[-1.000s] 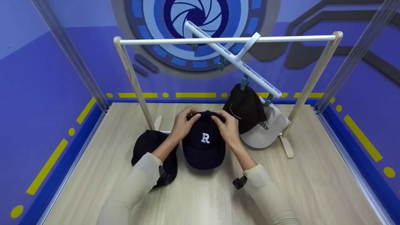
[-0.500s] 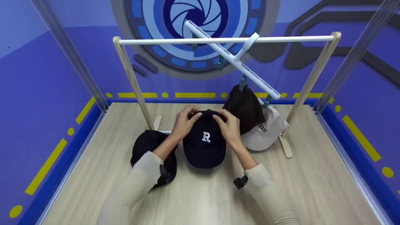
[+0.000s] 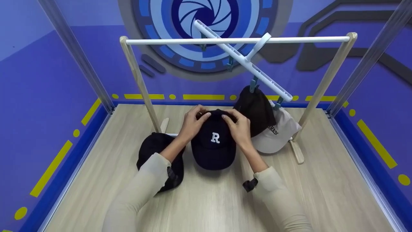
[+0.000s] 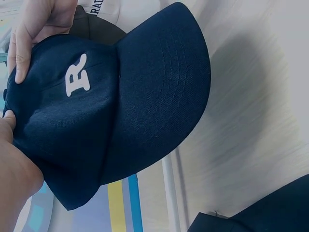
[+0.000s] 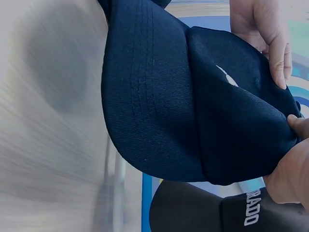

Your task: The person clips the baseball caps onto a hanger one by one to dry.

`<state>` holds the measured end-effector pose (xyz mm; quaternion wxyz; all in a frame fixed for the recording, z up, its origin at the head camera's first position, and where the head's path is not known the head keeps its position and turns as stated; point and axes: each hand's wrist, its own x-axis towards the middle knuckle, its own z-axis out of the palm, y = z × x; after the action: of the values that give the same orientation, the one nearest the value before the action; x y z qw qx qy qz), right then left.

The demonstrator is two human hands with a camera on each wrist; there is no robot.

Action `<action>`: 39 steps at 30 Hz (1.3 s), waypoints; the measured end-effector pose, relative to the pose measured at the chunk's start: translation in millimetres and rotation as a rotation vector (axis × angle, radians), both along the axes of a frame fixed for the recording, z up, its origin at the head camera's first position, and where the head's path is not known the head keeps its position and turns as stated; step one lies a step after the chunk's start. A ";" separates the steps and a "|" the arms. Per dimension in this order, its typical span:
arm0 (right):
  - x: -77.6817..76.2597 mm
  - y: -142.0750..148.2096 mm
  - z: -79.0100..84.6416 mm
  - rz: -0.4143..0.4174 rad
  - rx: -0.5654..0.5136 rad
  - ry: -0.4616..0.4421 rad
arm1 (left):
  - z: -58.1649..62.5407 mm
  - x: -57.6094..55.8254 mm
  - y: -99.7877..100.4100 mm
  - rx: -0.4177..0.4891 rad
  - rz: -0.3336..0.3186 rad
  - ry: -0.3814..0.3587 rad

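Observation:
A navy baseball cap point(image 3: 214, 158) with a white letter R faces me below the rack, its visor pointing down. My left hand point(image 3: 192, 124) pinches the top of its crown on the left, thumb in front. On the right side of the crown my right hand point(image 3: 239, 127) pinches in the same way. In the left wrist view the cap's visor point(image 4: 164, 92) stands over the table with a shadow beside it. The right wrist view shows the crown point(image 5: 236, 121) creased between both hands. Behind my right hand hangs a dark brown cap point(image 3: 257, 112).
A white clip hanger point(image 3: 238, 57) hangs slantwise on the rack's white rail point(image 3: 161, 41). Its clips hold the brown cap and a light grey cap point(image 3: 273, 138); two clips to the left hold nothing. Another black cap point(image 3: 154, 148) lies on the table point(image 3: 206, 206) under my left forearm.
Both hands have lifted the navy cap slightly upward, away from me. Their pinch on the crown looks the same. The whole head view has shifted a little.

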<state>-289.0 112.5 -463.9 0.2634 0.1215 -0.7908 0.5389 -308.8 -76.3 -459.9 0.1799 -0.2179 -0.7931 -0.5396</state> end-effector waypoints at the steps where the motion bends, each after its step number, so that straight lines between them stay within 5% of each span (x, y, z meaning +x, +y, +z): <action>1: -0.3 0.3 0.9 -0.003 -0.002 0.003 | 1.0 -0.4 0.7 0.003 0.000 0.000; 13: -1.4 1.2 9.8 0.019 0.004 0.020 | 12.1 2.4 2.0 0.036 -0.004 0.015; 22: -2.3 5.3 11.4 0.015 0.017 0.034 | 9.8 0.7 5.2 0.011 0.010 0.014; 39: -8.7 11.7 26.0 -0.028 0.010 0.056 | 21.7 -12.3 17.5 0.052 0.001 0.021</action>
<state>-297.8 124.2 -437.9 0.2925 0.1269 -0.7875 0.5275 -321.1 -58.8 -438.2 0.1941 -0.2183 -0.7769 -0.5578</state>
